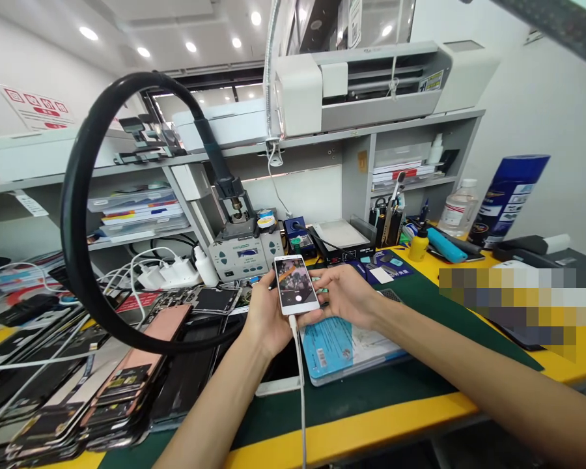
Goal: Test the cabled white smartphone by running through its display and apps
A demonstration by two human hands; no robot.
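Note:
A white smartphone (297, 284) is held up in front of me, its lit screen showing a camera view with a round white shutter button. My left hand (266, 316) is closed round its left edge and lower back. Curled at the right edge is my right hand (344, 294), its thumb and fingers gripping the phone's side. From the bottom of the phone a white charging cable (300, 381) runs down past the table edge. Below my hands lie a blue and white packet (329, 355) and a white-edged device (279, 386), mostly hidden by my left forearm.
Stacked phone parts (127, 391) cover the left side. A thick black flexible hose (73, 215) loops beside my left arm. Behind stand a rework station (244, 254), a white power strip (180, 272), a yellow bottle (418, 247) and a blue cylinder (510, 195). A green mat (439, 322) covers the yellow table.

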